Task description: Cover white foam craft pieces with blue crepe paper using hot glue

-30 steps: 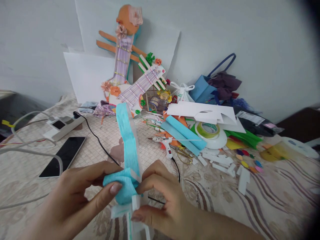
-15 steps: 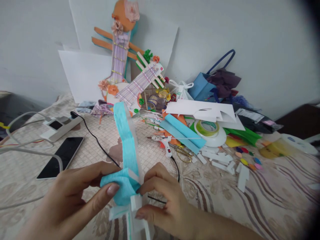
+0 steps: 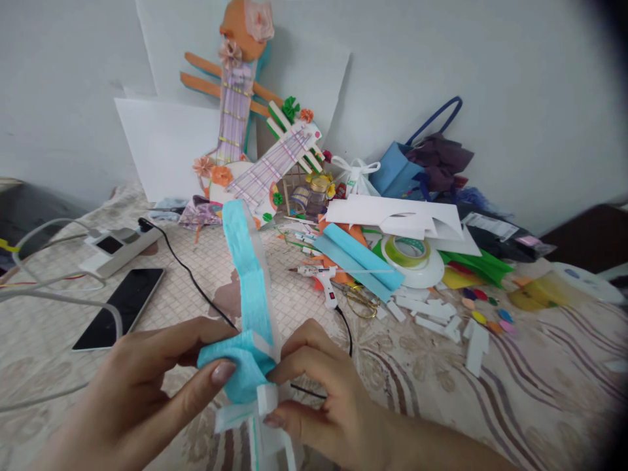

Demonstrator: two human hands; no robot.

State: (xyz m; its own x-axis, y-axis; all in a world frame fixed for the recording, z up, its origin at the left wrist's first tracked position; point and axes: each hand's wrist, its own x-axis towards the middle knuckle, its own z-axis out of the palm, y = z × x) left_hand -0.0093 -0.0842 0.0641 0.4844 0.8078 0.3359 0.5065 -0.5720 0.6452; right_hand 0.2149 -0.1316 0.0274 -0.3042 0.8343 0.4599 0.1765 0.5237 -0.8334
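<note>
Two hands working a blue paper strip [image 3: 254, 294] above a cloth-covered worktop [image 3: 432, 405].
The left hand [image 3: 147, 386] pinches the strip's folded end in its grip; the right hand [image 3: 328, 392] holds a white piece [image 3: 267, 399] against it. A glue gun [image 3: 324, 281] lies mid-worktop; toward the left edge, a phone [image 3: 122, 307] lies near a power strip [image 3: 122, 252]; decorated models [image 3: 235, 121] stand along the far edge.

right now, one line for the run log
left hand: pinching blue strip | right hand: holding white piece | glue gun: beyond right hand
</note>
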